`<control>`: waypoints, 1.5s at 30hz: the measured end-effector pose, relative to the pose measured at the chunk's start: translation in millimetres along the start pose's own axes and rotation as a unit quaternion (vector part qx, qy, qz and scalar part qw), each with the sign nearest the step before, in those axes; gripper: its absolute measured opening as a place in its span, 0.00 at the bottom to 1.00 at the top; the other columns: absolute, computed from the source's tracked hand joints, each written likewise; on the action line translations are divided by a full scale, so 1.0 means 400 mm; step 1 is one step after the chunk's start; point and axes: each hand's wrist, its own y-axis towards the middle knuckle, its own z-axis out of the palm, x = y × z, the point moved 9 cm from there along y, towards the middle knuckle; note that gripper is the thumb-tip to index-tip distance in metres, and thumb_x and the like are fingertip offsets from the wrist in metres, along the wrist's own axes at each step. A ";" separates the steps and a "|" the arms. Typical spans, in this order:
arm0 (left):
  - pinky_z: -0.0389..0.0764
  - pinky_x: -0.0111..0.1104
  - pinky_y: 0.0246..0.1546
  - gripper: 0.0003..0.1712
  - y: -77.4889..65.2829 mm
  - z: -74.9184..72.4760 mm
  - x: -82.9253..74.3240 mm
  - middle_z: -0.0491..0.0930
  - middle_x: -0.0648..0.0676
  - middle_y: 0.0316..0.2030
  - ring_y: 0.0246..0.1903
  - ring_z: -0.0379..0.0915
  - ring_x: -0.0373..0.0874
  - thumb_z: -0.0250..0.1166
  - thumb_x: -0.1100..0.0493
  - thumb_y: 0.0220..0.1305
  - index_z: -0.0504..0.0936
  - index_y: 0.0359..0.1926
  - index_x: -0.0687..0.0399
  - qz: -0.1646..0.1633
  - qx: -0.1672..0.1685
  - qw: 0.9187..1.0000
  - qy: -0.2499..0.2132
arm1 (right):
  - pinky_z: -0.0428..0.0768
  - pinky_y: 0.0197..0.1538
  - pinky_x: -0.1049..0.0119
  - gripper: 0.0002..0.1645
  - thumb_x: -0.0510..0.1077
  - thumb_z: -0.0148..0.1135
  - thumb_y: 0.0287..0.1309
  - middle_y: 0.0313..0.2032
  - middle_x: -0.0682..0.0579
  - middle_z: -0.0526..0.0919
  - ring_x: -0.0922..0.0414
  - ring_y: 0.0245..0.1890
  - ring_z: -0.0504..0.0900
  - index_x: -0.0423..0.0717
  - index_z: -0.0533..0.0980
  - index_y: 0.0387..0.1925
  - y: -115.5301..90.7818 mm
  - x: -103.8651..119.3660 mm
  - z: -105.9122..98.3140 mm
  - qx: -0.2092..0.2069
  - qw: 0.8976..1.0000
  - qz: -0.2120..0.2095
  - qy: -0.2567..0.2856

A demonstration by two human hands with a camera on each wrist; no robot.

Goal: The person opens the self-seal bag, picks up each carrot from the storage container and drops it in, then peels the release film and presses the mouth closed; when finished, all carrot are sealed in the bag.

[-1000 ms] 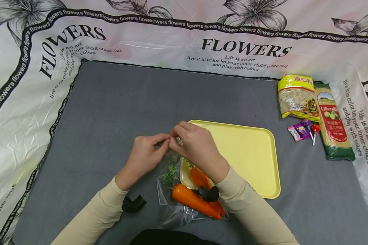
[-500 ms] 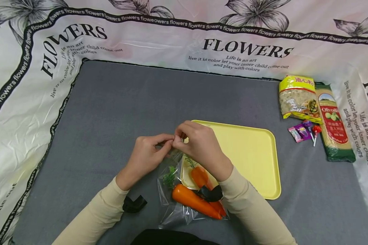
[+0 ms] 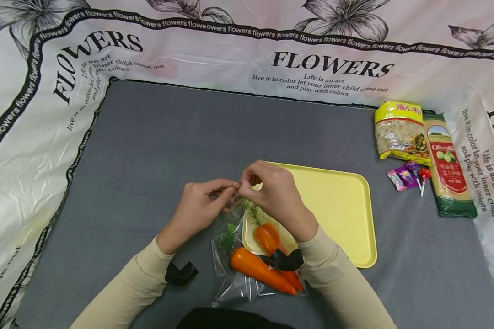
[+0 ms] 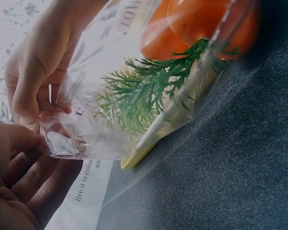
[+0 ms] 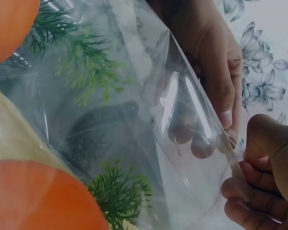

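A clear plastic bag (image 3: 220, 288) lies with two orange carrots in it, a front carrot (image 3: 259, 269) and a rear carrot (image 3: 267, 237), green leafy tops toward the hands. My left hand (image 3: 199, 205) pinches the bag's top edge between thumb and fingers. Close beside it, my right hand (image 3: 273, 194) pinches the same edge, thumb against forefinger. In the left wrist view the raised plastic (image 4: 67, 136) stretches between both hands. Through the film in the right wrist view, fingertips of the left hand (image 5: 216, 72) show behind the bag's edge.
The bag partly overlaps a yellow tray (image 3: 333, 214). At the right lie a yellow-topped pasta bag (image 3: 401, 132), a green-ended pasta packet (image 3: 448, 169), wrapped candies (image 3: 402, 177) and a red lollipop (image 3: 425, 173). Black straps (image 3: 181, 273) sit by the wrists.
My right hand has slid a little to the right along the bag's edge, showing more of the rear carrot's green top. The left hand has shifted slightly right, still pinching the bag.
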 end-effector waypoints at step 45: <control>0.84 0.45 0.32 0.19 -0.038 -0.112 0.141 0.82 0.64 0.43 0.38 0.81 0.58 0.58 0.58 0.67 0.77 0.52 0.69 -0.128 -0.066 0.958 -0.249 | 0.75 0.26 0.72 0.11 0.48 0.62 0.60 0.31 0.49 0.84 0.57 0.28 0.79 0.45 0.82 0.37 -0.453 -0.422 -0.301 0.070 0.935 0.324 -0.125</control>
